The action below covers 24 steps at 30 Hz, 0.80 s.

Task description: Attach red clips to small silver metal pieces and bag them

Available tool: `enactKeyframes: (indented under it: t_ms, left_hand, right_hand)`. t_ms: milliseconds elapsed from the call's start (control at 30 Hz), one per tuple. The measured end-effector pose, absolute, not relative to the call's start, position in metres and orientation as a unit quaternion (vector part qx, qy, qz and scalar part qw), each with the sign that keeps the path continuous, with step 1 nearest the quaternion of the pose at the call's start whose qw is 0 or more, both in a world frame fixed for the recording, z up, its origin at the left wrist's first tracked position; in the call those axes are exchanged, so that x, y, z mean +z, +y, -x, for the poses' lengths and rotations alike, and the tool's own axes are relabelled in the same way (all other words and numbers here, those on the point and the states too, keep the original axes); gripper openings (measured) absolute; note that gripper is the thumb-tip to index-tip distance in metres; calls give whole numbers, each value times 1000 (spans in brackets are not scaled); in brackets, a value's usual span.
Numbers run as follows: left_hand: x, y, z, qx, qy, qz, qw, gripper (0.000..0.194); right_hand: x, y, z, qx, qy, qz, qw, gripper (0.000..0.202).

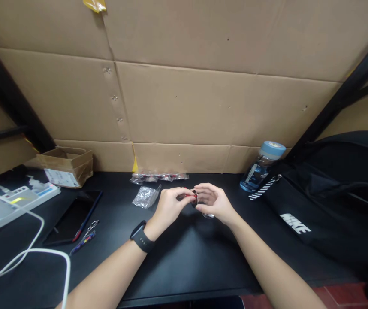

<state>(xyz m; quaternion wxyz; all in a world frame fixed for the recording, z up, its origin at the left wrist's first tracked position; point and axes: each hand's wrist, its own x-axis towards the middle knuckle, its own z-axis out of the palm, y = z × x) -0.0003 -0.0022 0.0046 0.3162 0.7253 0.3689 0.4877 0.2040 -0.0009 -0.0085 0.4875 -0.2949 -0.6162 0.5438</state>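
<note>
My left hand [173, 203], wearing a black watch [142, 237] on the wrist, pinches a small dark round piece [194, 198] with red parts. On its other side, my right hand [215, 203] curves its fingers and thumb around the same piece. The fingers cover most of it, so its exact kind cannot be made out. Just below the right palm a shiny silvery round thing [208, 215] shows in part. Left of the hands lies a crumpled clear plastic bag [146, 197]. Several small clear packets [160, 177] with reddish contents lie in a row behind.
On the left are a white power strip [47, 191], a white cable [66, 262], a small cardboard box [70, 165], a tablet-like device [74, 216] and a keychain [85, 240]. To the right stand a blue-lidded bottle [259, 167] and a black bag [328, 206]. Cardboard walls the back.
</note>
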Motion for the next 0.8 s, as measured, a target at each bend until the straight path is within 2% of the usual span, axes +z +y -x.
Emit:
enactKeyframes:
  t_ms: [100, 233, 800]
  left_hand:
    - [10, -7, 1, 496, 345, -772, 199, 10]
    - [10, -9, 2, 503, 307, -796, 135, 13]
    - [16, -14, 1, 467, 326, -806, 159, 10]
  right_hand:
    - [-8, -2, -203, 549, -609, 278, 500, 59]
    - [-5, -4, -201, 549, -599, 262, 520, 57]
    - [-4, -3, -202, 534, -612, 275, 514, 56]
